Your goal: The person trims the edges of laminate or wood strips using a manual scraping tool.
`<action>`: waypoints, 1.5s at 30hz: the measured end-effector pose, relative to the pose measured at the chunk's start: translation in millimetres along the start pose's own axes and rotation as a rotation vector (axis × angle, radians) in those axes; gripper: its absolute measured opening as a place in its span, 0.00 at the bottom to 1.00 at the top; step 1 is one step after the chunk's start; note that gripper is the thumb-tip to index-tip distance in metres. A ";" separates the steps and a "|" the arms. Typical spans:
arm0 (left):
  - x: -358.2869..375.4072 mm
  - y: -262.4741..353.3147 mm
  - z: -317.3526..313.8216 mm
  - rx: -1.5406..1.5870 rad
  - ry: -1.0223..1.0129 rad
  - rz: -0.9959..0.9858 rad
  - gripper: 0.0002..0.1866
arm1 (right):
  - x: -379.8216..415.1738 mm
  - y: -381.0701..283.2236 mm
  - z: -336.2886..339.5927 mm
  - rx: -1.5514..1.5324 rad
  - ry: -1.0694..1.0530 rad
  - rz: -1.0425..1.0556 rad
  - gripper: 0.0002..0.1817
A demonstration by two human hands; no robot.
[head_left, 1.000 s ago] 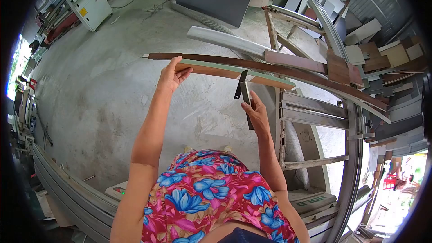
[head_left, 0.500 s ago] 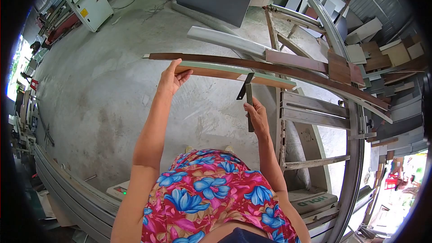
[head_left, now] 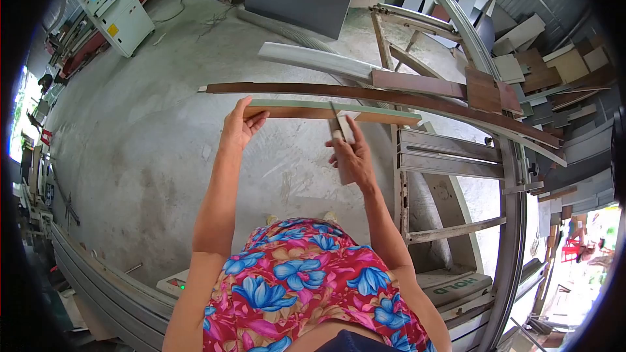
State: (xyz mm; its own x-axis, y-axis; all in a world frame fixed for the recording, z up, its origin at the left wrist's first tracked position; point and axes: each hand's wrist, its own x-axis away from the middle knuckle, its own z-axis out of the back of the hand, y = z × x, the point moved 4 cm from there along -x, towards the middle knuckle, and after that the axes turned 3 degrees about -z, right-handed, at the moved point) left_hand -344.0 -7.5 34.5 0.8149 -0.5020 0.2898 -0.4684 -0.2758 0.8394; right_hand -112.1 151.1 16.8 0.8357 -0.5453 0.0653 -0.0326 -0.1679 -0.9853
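Observation:
My left hand (head_left: 242, 126) is closed round the left end of a long wooden strip (head_left: 293, 111), brown on its side and pale green along the top. The strip runs nearly level to the right, with its far end over the metal frame. My right hand (head_left: 353, 156) grips a try square (head_left: 344, 168) by its stock, just below the strip's right half. Its thin dark blade overlaps the strip's edge and shows almost edge-on, with motion blur about the hand.
Behind the strip, a long dark brown board (head_left: 300, 90) and a whitish length (head_left: 313, 60) rest on the metal frame (head_left: 450, 168) at right. Offcuts (head_left: 538, 75) are heaped beyond it. A white control cabinet (head_left: 117, 19) stands at the back left on the concrete floor.
My right hand has moved left and slightly up with the try square, turning it so its blade now appears edge-on. My left hand still holds the strip's end. The whole view has shifted slightly.

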 end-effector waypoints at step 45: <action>-2.5 -34.9 13.7 0.006 -0.022 -0.027 0.23 | -7.8 -42.5 -85.0 0.342 -0.057 0.219 0.33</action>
State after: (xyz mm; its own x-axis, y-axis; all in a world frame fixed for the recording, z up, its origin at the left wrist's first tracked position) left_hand -334.4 -7.8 -1.8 0.8195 -0.5123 0.2570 -0.4486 -0.2942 0.8440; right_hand -163.8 92.7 71.6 0.8588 -0.4896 -0.1511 -0.0369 0.2352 -0.9712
